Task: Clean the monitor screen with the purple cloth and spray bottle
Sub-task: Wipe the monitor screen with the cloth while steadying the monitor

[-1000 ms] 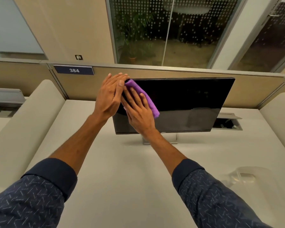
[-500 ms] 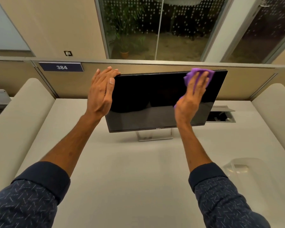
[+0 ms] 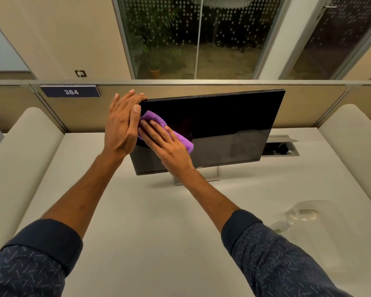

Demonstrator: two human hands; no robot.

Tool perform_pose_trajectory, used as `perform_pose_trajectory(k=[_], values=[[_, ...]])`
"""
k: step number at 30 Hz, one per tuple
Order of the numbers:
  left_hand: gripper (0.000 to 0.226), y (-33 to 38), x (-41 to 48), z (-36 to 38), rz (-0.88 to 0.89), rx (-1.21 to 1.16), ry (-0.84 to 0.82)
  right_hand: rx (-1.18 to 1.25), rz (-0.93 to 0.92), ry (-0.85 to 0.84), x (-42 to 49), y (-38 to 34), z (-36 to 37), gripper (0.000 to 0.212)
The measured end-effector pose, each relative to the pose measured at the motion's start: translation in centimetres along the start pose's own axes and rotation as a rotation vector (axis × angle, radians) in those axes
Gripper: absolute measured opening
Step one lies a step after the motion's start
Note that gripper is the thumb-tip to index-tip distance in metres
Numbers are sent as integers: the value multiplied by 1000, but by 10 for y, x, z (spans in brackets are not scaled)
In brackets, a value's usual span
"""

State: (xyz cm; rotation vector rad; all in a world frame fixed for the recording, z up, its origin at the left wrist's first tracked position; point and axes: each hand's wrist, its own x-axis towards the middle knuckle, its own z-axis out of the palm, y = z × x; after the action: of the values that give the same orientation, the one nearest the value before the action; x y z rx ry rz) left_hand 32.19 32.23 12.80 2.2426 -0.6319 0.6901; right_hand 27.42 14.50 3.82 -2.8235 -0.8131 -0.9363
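Observation:
A black monitor [image 3: 223, 129] stands on a silver foot at the back of the white desk, its screen dark and tilted back. My left hand [image 3: 122, 123] grips the monitor's top left corner and left edge. My right hand [image 3: 163, 142] lies flat on the purple cloth [image 3: 180, 140], pressing it against the left part of the screen, right beside my left hand. A clear spray bottle [image 3: 296, 215] lies on the desk at the right, blurred and partly hidden by my right sleeve.
The white desk [image 3: 137, 211] has padded beige dividers at left [image 3: 24, 155] and right [image 3: 351, 138]. An open cable hatch [image 3: 281, 146] sits behind the monitor's right side. A partition with a sign reading 384 [image 3: 71, 91] runs along the back, with windows above.
My right hand has swept the cloth from the screen's top right corner back across to the left side, a little lower than the first pass. My left hand stays on the top left corner.

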Motion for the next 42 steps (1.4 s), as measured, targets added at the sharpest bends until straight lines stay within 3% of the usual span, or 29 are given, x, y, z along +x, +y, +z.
perform_pose_trajectory(k=[3, 7, 9, 14, 17, 22, 29, 35, 37, 39, 42], values=[[51, -2, 0, 1, 16, 16, 5, -85, 30, 6, -5, 17, -8, 63], [51, 1, -1, 6, -3, 6, 34, -132, 379, 222, -28, 66, -30, 93], [51, 1, 0, 8, -9, -4, 49, -97, 584, 298, -39, 94, -43, 98], [53, -4, -1, 9, 13, -21, 51, 132, 1061, 552, -59, 155, -71, 73], [51, -3, -1, 10, 15, -26, 55, 244, 1198, 662, -62, 165, -78, 61], [48, -1, -1, 10, -1, -44, 64, 81, 1085, 569, -43, 127, -55, 64], [48, 0, -1, 8, -1, -10, 33, 107, 539, 229, -31, 20, 0, 95], [50, 1, -3, 5, -18, 1, 10, 7, -70, -121, -26, -31, 30, 88], [51, 2, -4, 3, -9, 5, -3, -28, -106, -151, -28, -25, 30, 85], [50, 2, -3, 3, 15, 16, -6, -34, -42, -76, -33, -10, 22, 79], [50, 2, -3, 5, 18, 27, 14, -43, 258, 98, -50, 21, 3, 88]])
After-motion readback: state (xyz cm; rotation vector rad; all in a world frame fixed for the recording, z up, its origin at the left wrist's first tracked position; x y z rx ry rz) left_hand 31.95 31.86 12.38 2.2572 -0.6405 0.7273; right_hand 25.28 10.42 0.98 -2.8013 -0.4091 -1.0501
